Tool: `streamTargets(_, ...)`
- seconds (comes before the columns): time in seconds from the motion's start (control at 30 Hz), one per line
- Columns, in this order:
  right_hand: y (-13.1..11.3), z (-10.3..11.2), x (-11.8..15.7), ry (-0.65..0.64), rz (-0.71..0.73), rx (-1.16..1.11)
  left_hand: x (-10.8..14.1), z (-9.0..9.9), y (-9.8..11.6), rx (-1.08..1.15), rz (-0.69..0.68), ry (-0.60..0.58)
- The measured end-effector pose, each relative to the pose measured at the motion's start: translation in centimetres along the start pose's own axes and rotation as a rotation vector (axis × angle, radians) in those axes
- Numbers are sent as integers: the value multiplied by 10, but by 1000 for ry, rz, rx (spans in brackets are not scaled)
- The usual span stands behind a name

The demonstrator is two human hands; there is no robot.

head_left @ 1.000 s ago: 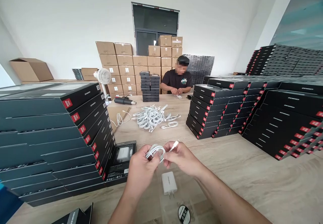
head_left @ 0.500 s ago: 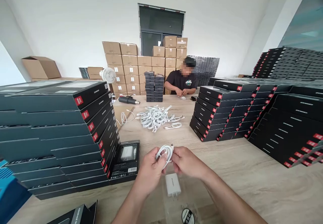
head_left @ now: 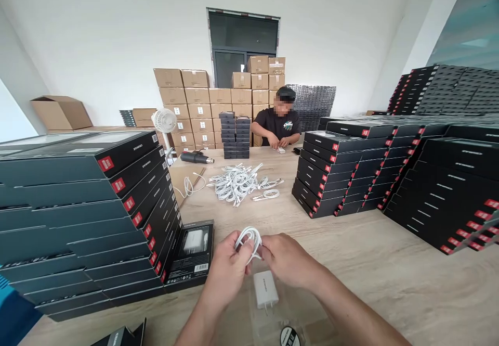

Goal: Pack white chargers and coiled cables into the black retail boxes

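- Head view: the white cable [head_left: 254,235] is wound into a small round coil of slim, glossy loops, held above the bench [head_left: 358,252] toward its near edge.
- The left hand [head_left: 229,258] has its grip pinching the coil, thumb across the loops.
- The right hand [head_left: 289,260] has its grip pressed together on the coil's right side.
- Nearer the bench's near edge, a white charger [head_left: 265,287] lies beneath the hands, prongs toward that edge.

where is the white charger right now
In the head view, the white charger lies just right of centre, below the gap between left hand and right hand, with the round label below it.
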State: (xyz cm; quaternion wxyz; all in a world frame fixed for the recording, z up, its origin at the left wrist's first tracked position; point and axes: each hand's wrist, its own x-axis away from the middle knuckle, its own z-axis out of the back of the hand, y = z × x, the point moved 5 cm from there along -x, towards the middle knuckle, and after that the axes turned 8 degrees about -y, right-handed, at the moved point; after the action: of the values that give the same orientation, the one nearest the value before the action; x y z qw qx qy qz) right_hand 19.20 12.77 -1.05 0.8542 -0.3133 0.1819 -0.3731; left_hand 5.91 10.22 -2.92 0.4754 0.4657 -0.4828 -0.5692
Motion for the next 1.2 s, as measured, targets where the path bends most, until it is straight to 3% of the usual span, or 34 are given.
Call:
streamTargets(0.17, 0, 0, -1, -11, -17, 65, 2, -6, -4, 65, 85, -62)
streamTargets(0.4, -1, -4, 1, -43, -3, 204, 1, 2, 2, -124, 74, -102)
streamTargets(0.6, 1, -5, -2, 55, -9, 204, 2, 0, 0, -115, 113, -74)
streamTargets(0.7, 4, -1, -4, 143, -9, 100, 1, 1, -1, -127, 116, -65)
streamTargets(0.83, 2, 5, -2, 323, 114, -9, 0, 5, -2, -157, 107, -10)
streamTargets(0.97, -11, 8, 4, 383, 278, 57, 2, 0, 1, -134, 85, -95)
streamTargets(1.03, -15, 13, 8, 414, 339, -84, 5, -1, 3, -73, 89, -126)
streamTargets(1.2, -4, 26, 12, 560, 315, -736, 9, -9, 4, 209, 208, -225)
